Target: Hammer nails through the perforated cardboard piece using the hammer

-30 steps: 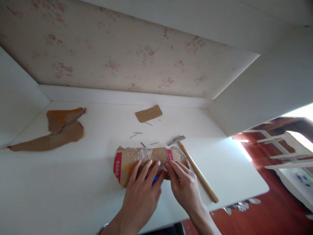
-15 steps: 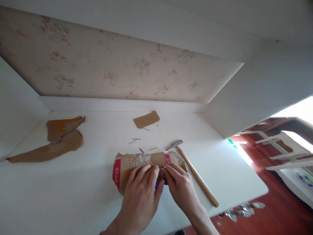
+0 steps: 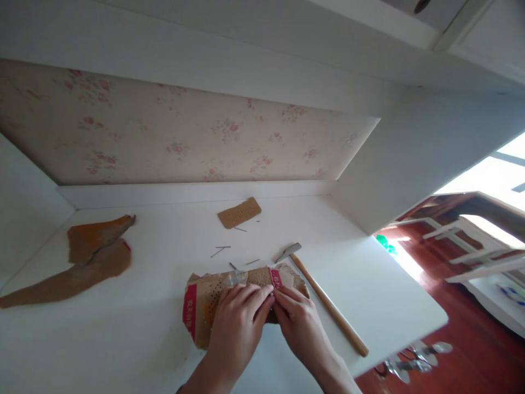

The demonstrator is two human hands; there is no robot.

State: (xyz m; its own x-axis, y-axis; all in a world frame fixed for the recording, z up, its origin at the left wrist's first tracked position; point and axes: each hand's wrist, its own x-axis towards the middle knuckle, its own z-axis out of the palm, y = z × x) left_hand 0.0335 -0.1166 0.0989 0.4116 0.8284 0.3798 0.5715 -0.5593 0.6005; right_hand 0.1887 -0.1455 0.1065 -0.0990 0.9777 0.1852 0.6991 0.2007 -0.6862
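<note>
My left hand [image 3: 241,323] lies over the middle of a torn piece of brown cardboard [image 3: 200,295] with red bands and many small punched holes. Its thumb and fingers are pressed together. My right hand [image 3: 298,316] is closed from the other side, and the fingertips of both hands meet over the cardboard. Whatever they pinch is hidden by the fingers. Just to the right, a hammer [image 3: 328,302] with a wooden handle lies on the white tabletop [image 3: 123,339], its metal head pointing to the back. Several loose nails [image 3: 221,248] are scattered behind the cardboard.
A small perforated brown card [image 3: 239,212] lies near the back ledge. Torn cardboard scraps [image 3: 96,257] are at the left. White panels and a flowered back wall [image 3: 176,142] enclose the tabletop. Its right edge drops toward a red floor [image 3: 471,328].
The view has tilted up, so the table's things sit lower in the picture. My left thumb and fingertips have drawn together beside the right fingertips; a blue spot between the hands is now covered.
</note>
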